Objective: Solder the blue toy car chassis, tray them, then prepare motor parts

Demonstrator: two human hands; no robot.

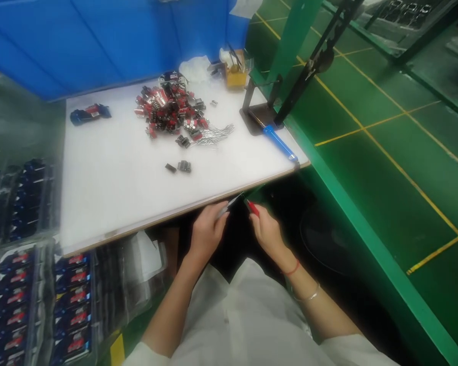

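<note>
My left hand [207,229] is closed on grey metal tweezers [227,206], whose tip points up and right, just off the table's front edge. Between the fingers of my right hand [266,229] is a small red part [253,208] with a dark end, its exact kind too small to tell. The tweezers' tip comes close to that dark end; whether they touch I cannot tell. On the white table [110,188], a heap of red and black parts [168,107] lies beyond my hands, with thin wires [216,134] beside it. Two small dark pieces [183,166] lie nearer.
A blue-handled soldering iron [280,144] rests on a dark stand at the right. A yellow box [235,76] with tools stands at the back. A dark blue assembly [90,114] lies on the left. Trays of blue and red units [72,300] sit lower left.
</note>
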